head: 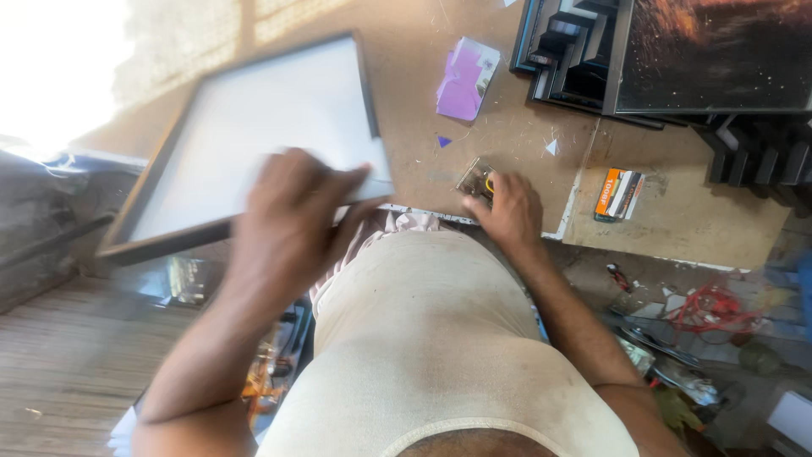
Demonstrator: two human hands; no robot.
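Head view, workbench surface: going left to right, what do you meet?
Dark-framed picture frame gripped by the left hand → purple paper → small clear packet under the right hand → orange and white box → stack of black frames.

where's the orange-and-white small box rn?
In the head view, the small orange-and-white box lies flat on the brown worktable, to the right of the right hand, just below the stacked dark frames.
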